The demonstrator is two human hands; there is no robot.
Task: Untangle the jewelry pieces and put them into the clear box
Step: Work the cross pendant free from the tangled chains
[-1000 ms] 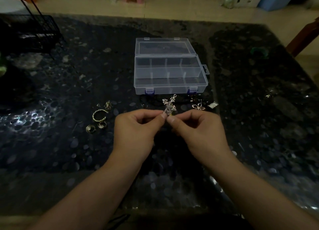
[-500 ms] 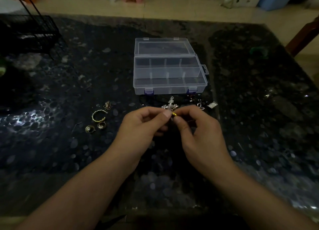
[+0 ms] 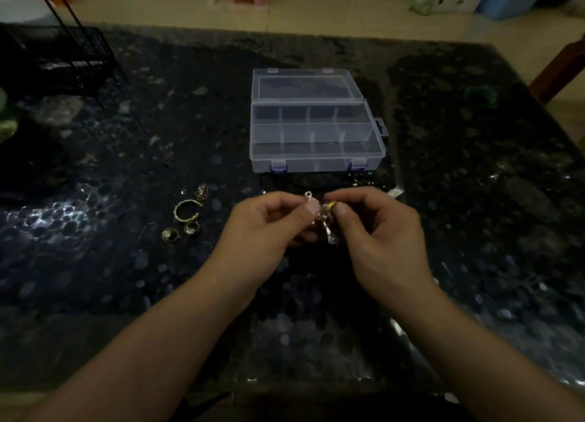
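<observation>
A tangled silver jewelry cluster (image 3: 326, 222) with a small loop and a yellow bit hangs between my two hands above the dark table. My left hand (image 3: 269, 228) pinches its left side, and my right hand (image 3: 376, 228) pinches the yellow end with thumb and forefinger. The clear box (image 3: 316, 162) stands open just beyond my hands, its compartments bare and its lid laid back. Left of my hands lie a gold open ring (image 3: 186, 210), two small rings (image 3: 180, 231) and a thin wire piece (image 3: 201, 192).
The table is dark, glossy pebble-patterned stone (image 3: 95, 263). A black wire rack (image 3: 53, 60) stands at the far left corner. A small pale packet (image 3: 395, 192) lies right of my right hand. A green bangle (image 3: 479, 97) sits far right.
The cluster has dropped lower between my fingers and now hangs downward. My hands have shifted their pinch, with the yellow end now showing at my right thumb.
</observation>
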